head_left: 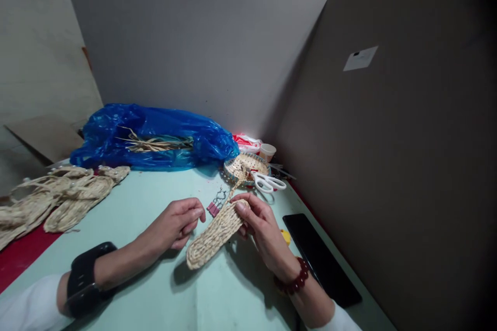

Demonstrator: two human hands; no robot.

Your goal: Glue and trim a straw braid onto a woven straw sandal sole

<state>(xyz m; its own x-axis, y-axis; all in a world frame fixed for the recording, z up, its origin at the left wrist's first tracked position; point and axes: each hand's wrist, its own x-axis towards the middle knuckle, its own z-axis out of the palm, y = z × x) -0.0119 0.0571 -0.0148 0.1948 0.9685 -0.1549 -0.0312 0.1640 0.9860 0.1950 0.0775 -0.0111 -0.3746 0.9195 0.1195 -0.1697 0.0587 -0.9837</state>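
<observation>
A braided straw shoe sole, long with rounded ends, is tilted above the table. My right hand grips its upper end, thumb on the top face and fingers behind. From that end a straw braid runs up toward a round woven basket. To the left of the sole and apart from it, my left hand is closed, fingers curled with the thumb against them; whatever it may hold is hidden. Pink binder clips lie just beyond the sole. White-handled scissors rest at the basket's near edge.
Finished-looking straw sandals lie at the left edge. A blue plastic bag with loose straw spans the back. A paper cup stands behind the basket. A black phone-like slab and something yellow are at right, beside the grey partition.
</observation>
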